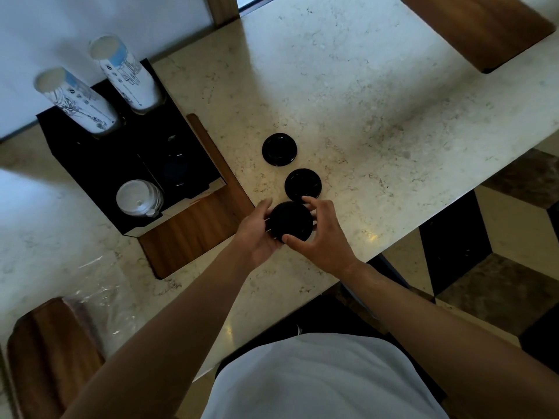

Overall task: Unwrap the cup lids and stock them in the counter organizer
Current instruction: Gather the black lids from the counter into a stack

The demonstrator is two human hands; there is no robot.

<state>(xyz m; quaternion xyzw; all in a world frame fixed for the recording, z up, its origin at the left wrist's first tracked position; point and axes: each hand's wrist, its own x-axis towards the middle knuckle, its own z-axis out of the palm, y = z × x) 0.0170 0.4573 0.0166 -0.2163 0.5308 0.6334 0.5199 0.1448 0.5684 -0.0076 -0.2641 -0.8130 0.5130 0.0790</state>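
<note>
Both hands hold a stack of black cup lids (290,220) just above the marble counter (363,86). My left hand (257,234) cups its left side and my right hand (323,237) pinches its right side. Two more black lids lie on the counter beyond: one (303,183) touching the held stack's far edge, another (279,150) farther back. The black counter organizer (90,164) stands to the left. It holds two stacks of printed paper cups (78,104) (128,75), white lids (137,198) in a front slot and dark lids (177,170) in the slot beside it.
A crumpled clear plastic wrapper (102,285) lies on the counter at the left. Wooden inlays (196,231) (481,28) are set in the counter, and a wooden chair back (48,358) sits at the lower left. The counter edge runs diagonally at the right, above a patterned floor (499,237).
</note>
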